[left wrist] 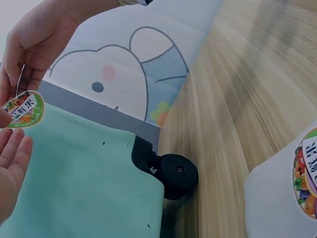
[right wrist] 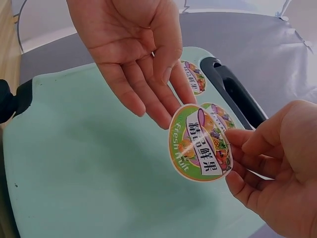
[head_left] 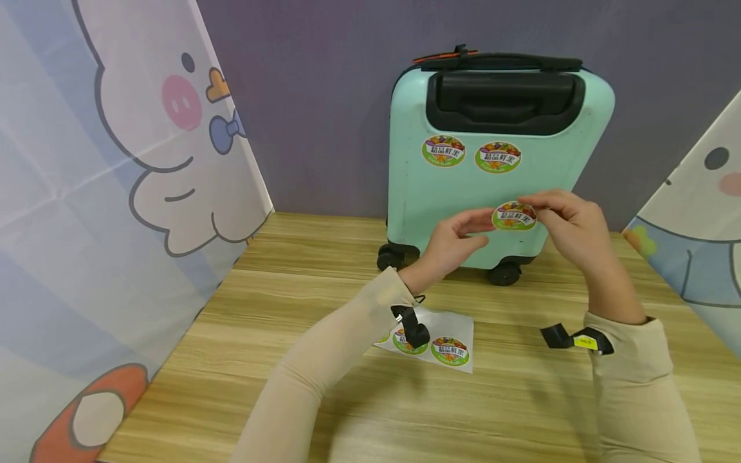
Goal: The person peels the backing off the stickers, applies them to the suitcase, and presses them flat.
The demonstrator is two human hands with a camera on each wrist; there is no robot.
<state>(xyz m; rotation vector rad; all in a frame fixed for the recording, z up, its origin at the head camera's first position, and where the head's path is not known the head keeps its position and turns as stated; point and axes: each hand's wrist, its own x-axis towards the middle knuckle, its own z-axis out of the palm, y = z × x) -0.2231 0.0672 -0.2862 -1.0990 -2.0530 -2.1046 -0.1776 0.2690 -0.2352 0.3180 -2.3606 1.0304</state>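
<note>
My right hand (head_left: 579, 231) pinches an oval fruit sticker (head_left: 514, 217) by its right edge, in front of a mint-green suitcase (head_left: 442, 190). Beside the sticker's other edge is my left hand (head_left: 447, 249), its fingers fairly straight; in the right wrist view its fingertips lie close to the sticker (right wrist: 198, 144), and I cannot tell whether they touch. Two matching stickers, one on the left (head_left: 443, 152) and one on the right (head_left: 498, 158), are stuck side by side below the suitcase's black handle recess (head_left: 509, 103).
A white backing sheet (head_left: 462, 321) with several stickers lies on the wooden table (head_left: 278, 308), partly hidden by my left sleeve. The suitcase stands on black wheels (head_left: 505, 274) against a grey backdrop (head_left: 312, 116). Cartoon-printed cloths hang at both sides.
</note>
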